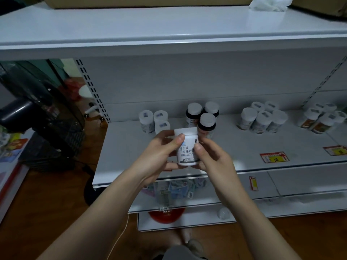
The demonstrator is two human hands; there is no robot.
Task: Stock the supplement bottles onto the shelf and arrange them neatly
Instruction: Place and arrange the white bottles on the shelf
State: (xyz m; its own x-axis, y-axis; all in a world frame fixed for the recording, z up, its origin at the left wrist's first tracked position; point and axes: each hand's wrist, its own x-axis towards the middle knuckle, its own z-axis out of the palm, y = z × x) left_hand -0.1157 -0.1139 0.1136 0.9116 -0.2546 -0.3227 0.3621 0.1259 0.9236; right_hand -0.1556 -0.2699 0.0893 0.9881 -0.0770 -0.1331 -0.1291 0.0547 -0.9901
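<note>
Both the left hand [159, 147] and the right hand [212, 156] are gripping the white bottle [186, 147] upright, fingers curled around it. It is hovering just in front of the dark-bodied bottles [202, 117], with the matching white group [154, 121] lying to their left, nearer the left hand.

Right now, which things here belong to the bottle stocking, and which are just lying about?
Part of the job:
- white bottle, held by left hand and right hand
- white bottles, dark bottles, and further groups on the shelf

Just lying about:
- black fan
- red bowl
- cardboard box
</note>
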